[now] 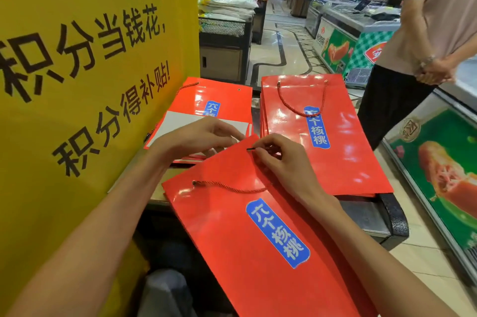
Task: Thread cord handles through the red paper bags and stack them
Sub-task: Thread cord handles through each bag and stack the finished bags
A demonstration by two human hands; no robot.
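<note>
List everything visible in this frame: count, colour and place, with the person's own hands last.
bag in work: one, red with blue label, nearest, lying flat at an angle.
cord: one, red, one end through the bag's left hole, the other end at the right hand.
right stack: several red bags, top one with a cord handle, far right.
left stack: several red bags, far left, no full handle on the top one.
white sheet: one, on the left stack.
sign: one, yellow with dark lettering, left.
freezers: several, right side and behind.
bystander: one, pale shirt, dark trousers, far right.
left hand: grips the bag's top edge.
right hand: pinches the cord's tip by the right hole.
</note>
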